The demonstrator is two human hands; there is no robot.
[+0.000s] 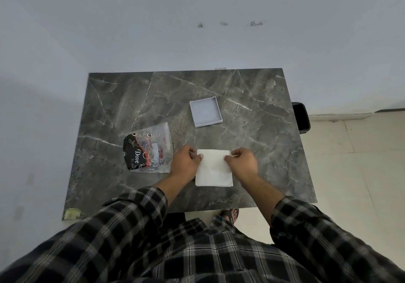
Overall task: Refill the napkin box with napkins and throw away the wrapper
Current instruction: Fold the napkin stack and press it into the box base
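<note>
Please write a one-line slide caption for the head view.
Both hands, left and right, hold a white napkin stack on the marble table, between the emptied wrapper and the open napkin box.

Open marble between the napkin stack [213,169] and the napkin box [205,112], nothing lying across that straight path. Crumpled wrapper [149,149] just left of the left hand [186,161], blocking a low sweep that way; bare table [263,129] to the right up to its edge. Black bin [302,116], apparently open-topped, just past that right edge.
</note>
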